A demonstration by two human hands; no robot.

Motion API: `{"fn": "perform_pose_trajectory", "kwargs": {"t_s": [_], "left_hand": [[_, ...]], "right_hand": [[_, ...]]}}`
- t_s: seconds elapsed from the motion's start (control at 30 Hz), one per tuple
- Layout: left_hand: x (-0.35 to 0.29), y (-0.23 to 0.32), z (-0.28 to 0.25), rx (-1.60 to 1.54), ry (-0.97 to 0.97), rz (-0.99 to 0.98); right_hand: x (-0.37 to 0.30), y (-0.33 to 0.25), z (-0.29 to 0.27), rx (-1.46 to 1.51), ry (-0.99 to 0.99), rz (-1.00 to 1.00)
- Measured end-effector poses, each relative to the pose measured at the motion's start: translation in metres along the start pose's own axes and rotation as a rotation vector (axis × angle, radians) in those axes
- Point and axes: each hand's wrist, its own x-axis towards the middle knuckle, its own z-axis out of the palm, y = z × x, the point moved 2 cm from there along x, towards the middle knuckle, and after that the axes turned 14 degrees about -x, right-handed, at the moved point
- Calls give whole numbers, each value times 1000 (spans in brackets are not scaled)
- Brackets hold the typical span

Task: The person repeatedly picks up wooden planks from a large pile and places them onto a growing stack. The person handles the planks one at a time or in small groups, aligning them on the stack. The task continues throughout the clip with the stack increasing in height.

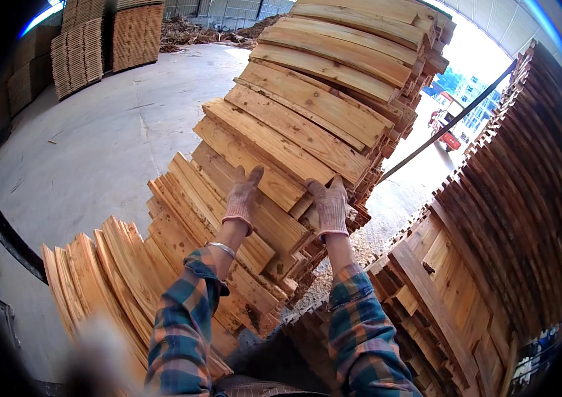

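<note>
Both my hands wear pale, soiled knit gloves and reach forward over a long stack of sawn wooden planks [294,126]. My left hand [243,196] rests against the face of a light plank [275,180] near the stack's middle, thumb and fingers apart. To the right, my right hand [329,204] curls round the end of a plank [264,140] at the stack's right side, thumb apart from the fingers. Undersides of the fingers are partly hidden. Below my left forearm, more planks [125,258] lean in a fanned row.
A tall stack of darker boards [512,178] rises at the right, with a timber pile [453,291] before it. Bundled boards [136,36] stand far left on the concrete floor [109,126]. Scrap wood [191,33] lies behind. A dark pole [453,122] slants near a red vehicle [451,140].
</note>
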Motion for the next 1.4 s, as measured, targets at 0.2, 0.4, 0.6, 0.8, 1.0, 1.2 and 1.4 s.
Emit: {"fn": "perform_pose_trajectory", "kwargs": {"t_s": [0.2, 0.4, 0.6, 0.8, 1.0, 1.2, 1.4], "left_hand": [[34, -2, -15, -391, -10, -13], [39, 5, -73, -583, 48, -72], [43, -19, -98, -607, 96, -61], [20, -39, -74, -634, 32, -49], [-7, -46, -96, -655, 9, -78], [-32, -32, -52, 110, -24, 42], [-4, -32, -81, -105, -34, -56]], "right_hand": [[-52, -11, -11, 473, -653, -31], [52, 46, -56, -47, 90, -228], [80, 55, -25, -98, 39, -67], [-60, 11, -9, -119, -98, -335], [-42, 25, -20, 81, 12, -621], [-10, 13, 33, -754, -49, -686], [-18, -40, 54, -316, -298, -584]]}}
